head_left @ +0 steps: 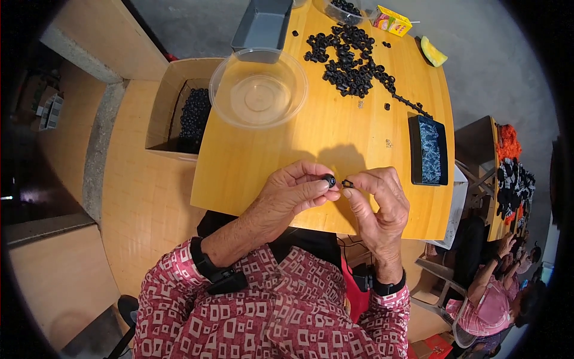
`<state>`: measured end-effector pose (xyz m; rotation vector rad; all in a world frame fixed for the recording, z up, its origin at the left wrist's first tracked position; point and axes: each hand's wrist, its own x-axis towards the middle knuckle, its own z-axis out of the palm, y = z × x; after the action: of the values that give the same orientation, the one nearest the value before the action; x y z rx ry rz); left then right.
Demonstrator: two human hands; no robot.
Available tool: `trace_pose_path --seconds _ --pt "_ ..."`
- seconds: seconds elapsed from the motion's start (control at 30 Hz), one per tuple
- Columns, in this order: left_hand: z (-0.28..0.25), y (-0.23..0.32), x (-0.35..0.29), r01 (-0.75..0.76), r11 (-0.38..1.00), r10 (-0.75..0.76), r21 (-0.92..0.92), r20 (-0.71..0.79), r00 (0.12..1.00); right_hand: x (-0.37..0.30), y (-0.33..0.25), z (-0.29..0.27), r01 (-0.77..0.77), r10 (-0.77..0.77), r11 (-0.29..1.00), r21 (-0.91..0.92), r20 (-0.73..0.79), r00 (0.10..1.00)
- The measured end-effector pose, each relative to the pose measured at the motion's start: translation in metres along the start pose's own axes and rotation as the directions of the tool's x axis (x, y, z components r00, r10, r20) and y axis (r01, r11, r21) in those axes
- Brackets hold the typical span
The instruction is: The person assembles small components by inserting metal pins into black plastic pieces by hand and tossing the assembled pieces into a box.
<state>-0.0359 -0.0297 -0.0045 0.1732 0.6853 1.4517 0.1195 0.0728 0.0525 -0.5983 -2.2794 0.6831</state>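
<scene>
Over the near part of the wooden table, my left hand (302,186) pinches a small round black part (328,179) with a hole in its face. Facing it, my right hand (379,200) holds a smaller black piece (347,183) between thumb and forefinger. A narrow gap lies between the two pieces. Beyond my hands is a spread pile of small black ring-like parts (350,69). To the right of the hands stands a black tray (414,152) filled with many tiny shiny pieces (430,152).
A clear round plastic bowl (215,96) overhangs the wooden table's (239,161) left edge, near a grey bin (260,24). Below, a cardboard box (160,119) holds black parts. A yellow drink carton (391,22) and a melon slice (433,52) are far right. Another person (487,302) sits right.
</scene>
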Motion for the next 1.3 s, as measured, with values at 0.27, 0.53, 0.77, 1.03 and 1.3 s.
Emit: trace_pose_path --seconds 0.27,0.53,0.77,1.03,1.3 --pt "-0.001 -0.004 0.002 -0.016 0.997 0.014 0.072 0.026 1.0 0.002 0.008 -0.003 -0.019 0.013 0.997 0.077 0.078 0.997" --pt "-0.005 -0.008 0.004 -0.042 0.995 0.039 0.087 0.029 0.999 0.002 0.01 -0.004 0.013 -0.021 0.998 0.069 0.123 0.992" --pt "-0.006 -0.01 0.004 -0.128 0.972 0.117 0.198 0.066 0.991 0.006 0.002 -0.007 0.07 -0.067 0.998 -0.012 0.172 0.983" --pt "-0.001 -0.011 0.001 -0.153 0.963 0.152 0.222 0.024 0.988 -0.011 0.007 0.007 -0.027 0.023 0.999 0.045 0.086 0.996" --pt "0.007 -0.005 -0.003 -0.05 0.98 0.066 0.193 -0.077 0.995 -0.028 0.008 0.026 0.058 -0.064 0.995 -0.086 -0.074 0.995"
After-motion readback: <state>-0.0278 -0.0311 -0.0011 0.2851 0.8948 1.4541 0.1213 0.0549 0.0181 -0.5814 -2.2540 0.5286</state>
